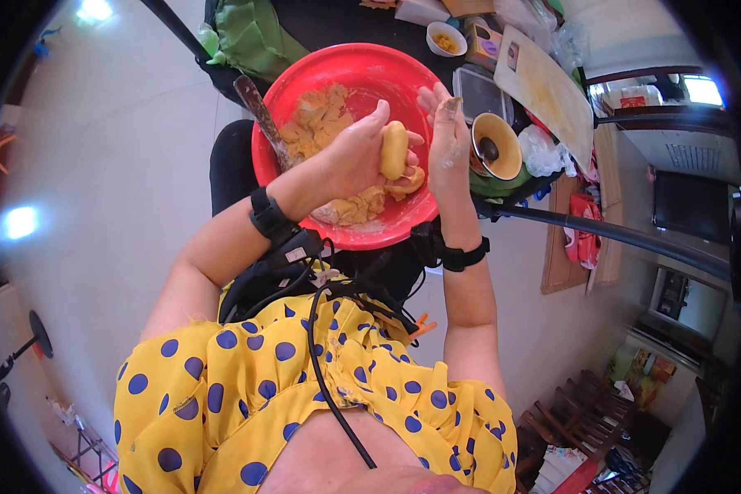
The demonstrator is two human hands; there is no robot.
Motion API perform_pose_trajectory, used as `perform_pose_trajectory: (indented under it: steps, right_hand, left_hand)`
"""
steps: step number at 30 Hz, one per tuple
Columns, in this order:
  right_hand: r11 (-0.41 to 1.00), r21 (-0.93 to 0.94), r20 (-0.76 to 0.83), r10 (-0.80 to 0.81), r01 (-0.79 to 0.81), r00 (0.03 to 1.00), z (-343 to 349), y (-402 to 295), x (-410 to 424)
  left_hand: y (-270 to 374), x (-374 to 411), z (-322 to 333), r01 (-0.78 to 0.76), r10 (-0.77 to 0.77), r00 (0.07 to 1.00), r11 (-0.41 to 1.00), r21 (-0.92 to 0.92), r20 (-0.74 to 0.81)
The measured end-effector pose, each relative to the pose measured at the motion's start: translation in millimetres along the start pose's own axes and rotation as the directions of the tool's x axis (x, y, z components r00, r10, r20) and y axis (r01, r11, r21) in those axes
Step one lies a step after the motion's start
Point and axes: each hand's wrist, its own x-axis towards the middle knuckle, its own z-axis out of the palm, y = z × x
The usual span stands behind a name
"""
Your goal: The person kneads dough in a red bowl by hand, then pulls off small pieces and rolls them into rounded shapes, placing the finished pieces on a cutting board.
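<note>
On the palm of my left hand lies a smooth, oblong piece of yellow dough, with the thumb raised beside it. My right hand is held edge-on just to the right, holding nothing, and bits of dough and flour stick to it. Both hands are above a red plastic basin. Inside the basin, crumbly orange-yellow dough fills the left side, and a softer lump sits near the front, partly behind my left hand. A brown utensil, dusted with flour, leans against the left rim.
Right of the basin stand a yellow enamel cup with a dark round thing inside, a clear-lidded container and a white cutting board. Farther back is a small white bowl of yellow food. A black bar extends rightward.
</note>
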Motion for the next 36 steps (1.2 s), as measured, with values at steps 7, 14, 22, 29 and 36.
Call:
perform_pose_trajectory:
  steps: [7, 14, 22, 29, 36]
  right_hand:
    - [0.620, -0.595, 0.452, -0.270, 0.512, 0.851, -13.3, -10.3, -37.3]
    - [0.538, -0.651, 0.470, -0.268, 0.535, 0.841, -17.3, 3.2, -40.6]
    - [0.599, -0.632, 0.371, -0.323, 0.491, 0.871, -12.2, 4.9, -45.9]
    - [0.403, -0.691, 0.456, -0.401, 0.600, 0.795, -13.9, -1.6, -45.9]
    - [0.450, -0.681, 0.438, -0.380, 0.577, 0.815, -13.1, -2.5, -47.1]
  left_hand:
    - [9.2, -6.6, 13.5, 0.007, -0.004, 0.997, 0.999, 0.039, -0.081]
    - [4.8, 0.8, 18.1, 0.044, -0.024, 0.995, 0.980, 0.194, -0.102]
    - [0.4, 7.7, 11.0, 0.040, -0.034, 0.997, 0.997, 0.071, -0.075]
    - [-4.4, 12.1, 0.8, 0.019, -0.017, 0.999, 0.999, 0.036, -0.045]
    - [-3.2, 12.4, 9.4, 0.011, -0.009, 0.989, 1.000, 0.011, -0.149]
